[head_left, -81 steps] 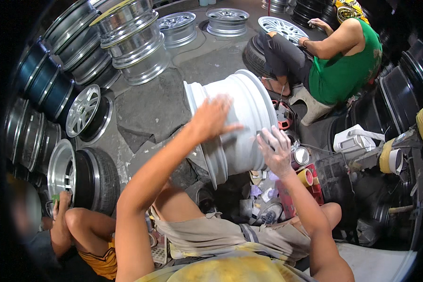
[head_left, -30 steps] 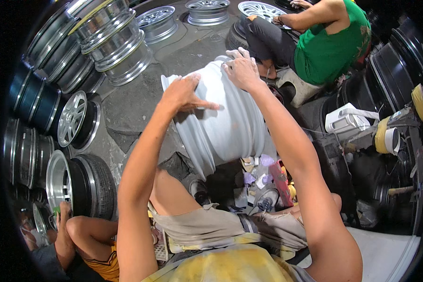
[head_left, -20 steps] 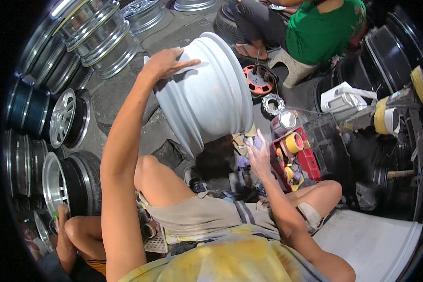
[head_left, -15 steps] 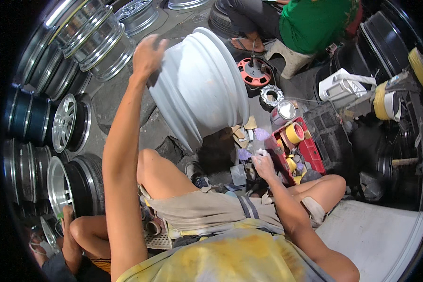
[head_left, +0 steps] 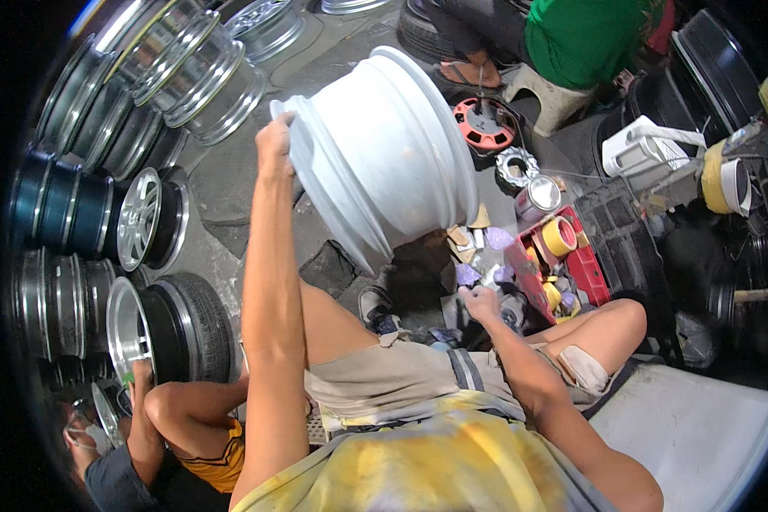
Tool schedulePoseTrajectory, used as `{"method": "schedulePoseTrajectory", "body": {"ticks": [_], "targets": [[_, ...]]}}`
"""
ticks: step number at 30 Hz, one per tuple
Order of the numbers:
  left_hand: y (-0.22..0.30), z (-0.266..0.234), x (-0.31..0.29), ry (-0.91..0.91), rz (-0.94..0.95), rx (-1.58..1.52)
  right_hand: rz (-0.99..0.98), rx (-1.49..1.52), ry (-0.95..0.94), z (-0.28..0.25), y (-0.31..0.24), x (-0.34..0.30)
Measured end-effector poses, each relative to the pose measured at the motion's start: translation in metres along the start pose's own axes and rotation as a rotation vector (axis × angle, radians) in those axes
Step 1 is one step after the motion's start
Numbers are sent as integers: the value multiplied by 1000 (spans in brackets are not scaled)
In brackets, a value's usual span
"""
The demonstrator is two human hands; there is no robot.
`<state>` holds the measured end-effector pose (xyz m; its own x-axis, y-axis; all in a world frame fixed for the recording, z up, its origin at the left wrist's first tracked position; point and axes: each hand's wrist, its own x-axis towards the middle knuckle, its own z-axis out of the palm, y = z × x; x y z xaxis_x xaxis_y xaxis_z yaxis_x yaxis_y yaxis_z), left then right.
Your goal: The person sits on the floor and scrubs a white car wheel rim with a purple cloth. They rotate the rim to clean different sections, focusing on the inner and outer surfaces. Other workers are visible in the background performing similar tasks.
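Observation:
A pale grey-white wheel rim (head_left: 384, 145) stands tilted in front of my knees. My left hand (head_left: 275, 143) is closed round its left edge, with the arm stretched far out. My right hand (head_left: 480, 303) is low beside the red crate, its fingers curled together; what they hold, if anything, is hidden. Near its fingertips lie purple abrasive pieces (head_left: 468, 275) and tan scraps (head_left: 462, 246). The red crate (head_left: 584, 266) holds a yellow tape roll (head_left: 559, 236) and several small bits.
Stacked wheel rims (head_left: 64, 205) line the left side. A co-worker at lower left touches a wheel with a tyre (head_left: 200, 328); another, in a green shirt (head_left: 584, 43), sits on a stool (head_left: 544, 102). A can (head_left: 539, 198) and an orange-red reel (head_left: 485, 124) stand beyond the crate. A white panel (head_left: 691, 435) lies right.
My left hand has come down from above the wheel rim and closed on its edge. My right hand has moved slightly lower and nearer me. The view has shifted.

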<state>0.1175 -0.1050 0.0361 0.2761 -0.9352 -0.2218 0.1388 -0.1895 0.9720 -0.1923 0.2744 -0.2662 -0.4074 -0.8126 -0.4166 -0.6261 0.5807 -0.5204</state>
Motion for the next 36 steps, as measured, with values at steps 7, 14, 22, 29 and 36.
{"method": "schedulePoseTrajectory", "body": {"ticks": [7,14,22,29,36], "targets": [[-3,18,-77,98,103,-49,147,-42,50,33,29,54],[-35,33,-117,48,202,-109,-99,142,426,-14,-3,40],[-11,19,-143,222,1080,919,-280,605,539,-123,-54,22],[-48,49,-201,-503,1096,1550,-239,893,547,-177,-63,32],[-75,57,-247,-1475,735,1047,-285,927,450,-218,-126,-4]]}}
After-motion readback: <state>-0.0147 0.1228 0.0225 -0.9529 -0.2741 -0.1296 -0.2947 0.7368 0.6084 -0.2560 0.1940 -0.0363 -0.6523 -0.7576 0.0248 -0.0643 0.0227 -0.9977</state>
